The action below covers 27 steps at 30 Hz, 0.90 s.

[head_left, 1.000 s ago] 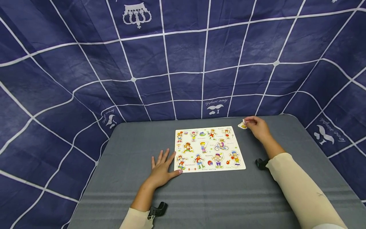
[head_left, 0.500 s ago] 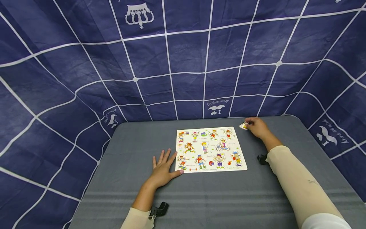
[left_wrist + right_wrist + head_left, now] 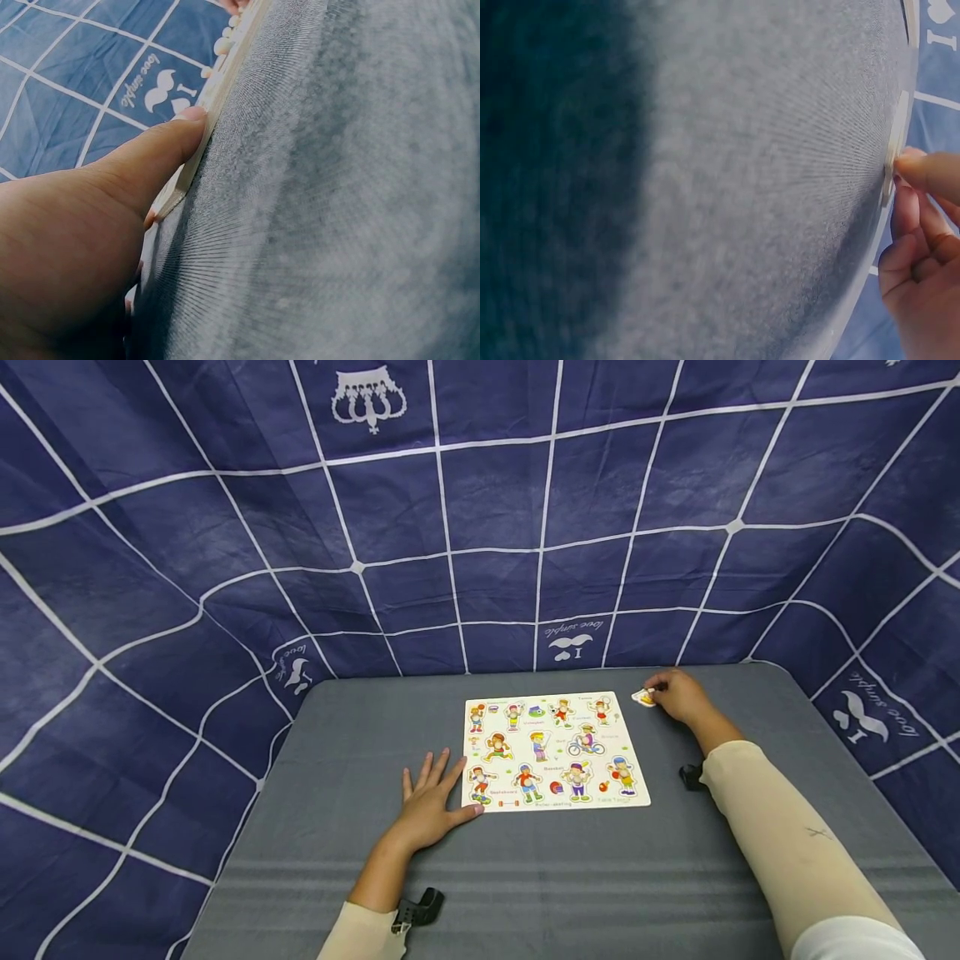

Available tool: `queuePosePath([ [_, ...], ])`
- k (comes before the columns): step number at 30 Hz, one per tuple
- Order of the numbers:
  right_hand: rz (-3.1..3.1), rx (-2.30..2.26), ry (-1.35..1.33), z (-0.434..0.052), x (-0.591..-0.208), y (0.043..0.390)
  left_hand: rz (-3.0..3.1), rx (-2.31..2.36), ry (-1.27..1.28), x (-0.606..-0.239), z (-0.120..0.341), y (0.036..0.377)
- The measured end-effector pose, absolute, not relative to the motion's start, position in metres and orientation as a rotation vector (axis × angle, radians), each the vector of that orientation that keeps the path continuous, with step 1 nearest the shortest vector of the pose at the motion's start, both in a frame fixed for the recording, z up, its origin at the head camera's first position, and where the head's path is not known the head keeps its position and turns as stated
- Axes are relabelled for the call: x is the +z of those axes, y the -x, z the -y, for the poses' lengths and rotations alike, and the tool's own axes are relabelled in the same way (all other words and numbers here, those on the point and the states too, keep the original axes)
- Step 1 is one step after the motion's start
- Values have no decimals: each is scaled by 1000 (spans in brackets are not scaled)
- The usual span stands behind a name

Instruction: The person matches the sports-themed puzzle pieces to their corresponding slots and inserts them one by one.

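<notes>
My left hand [image 3: 429,806] lies flat, grip open, thumb against the puzzle board [image 3: 553,752]. My right hand [image 3: 678,695], far right, pinches a small piece [image 3: 642,697]; its picture is unclear.

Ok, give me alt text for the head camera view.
A right hand pinches a small puzzle piece on a grey table, beside a sports puzzle board. The left hand rests flat, thumb against the board's near left corner.

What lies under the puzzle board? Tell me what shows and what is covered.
The puzzle board lies flat on the grey table cover. Grey cloth shows all round it; the part beneath is hidden. The left hand touches its near left corner.
</notes>
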State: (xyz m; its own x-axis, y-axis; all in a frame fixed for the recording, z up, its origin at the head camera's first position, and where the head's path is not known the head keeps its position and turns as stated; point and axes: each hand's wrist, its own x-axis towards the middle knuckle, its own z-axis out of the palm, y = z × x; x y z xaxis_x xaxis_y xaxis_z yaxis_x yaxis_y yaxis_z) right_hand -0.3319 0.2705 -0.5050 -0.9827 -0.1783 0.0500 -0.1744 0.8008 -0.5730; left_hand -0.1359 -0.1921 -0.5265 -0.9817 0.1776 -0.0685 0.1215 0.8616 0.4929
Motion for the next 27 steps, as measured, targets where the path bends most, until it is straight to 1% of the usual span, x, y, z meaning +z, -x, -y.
queuePosePath([
  [14, -3016, -1014, 277, -274, -506, 324, -2910, 813, -250, -537, 194, 136],
  [27, -3069, -1050, 230, -273, -502, 313, -2914, 756, -233, -526, 192, 136],
])
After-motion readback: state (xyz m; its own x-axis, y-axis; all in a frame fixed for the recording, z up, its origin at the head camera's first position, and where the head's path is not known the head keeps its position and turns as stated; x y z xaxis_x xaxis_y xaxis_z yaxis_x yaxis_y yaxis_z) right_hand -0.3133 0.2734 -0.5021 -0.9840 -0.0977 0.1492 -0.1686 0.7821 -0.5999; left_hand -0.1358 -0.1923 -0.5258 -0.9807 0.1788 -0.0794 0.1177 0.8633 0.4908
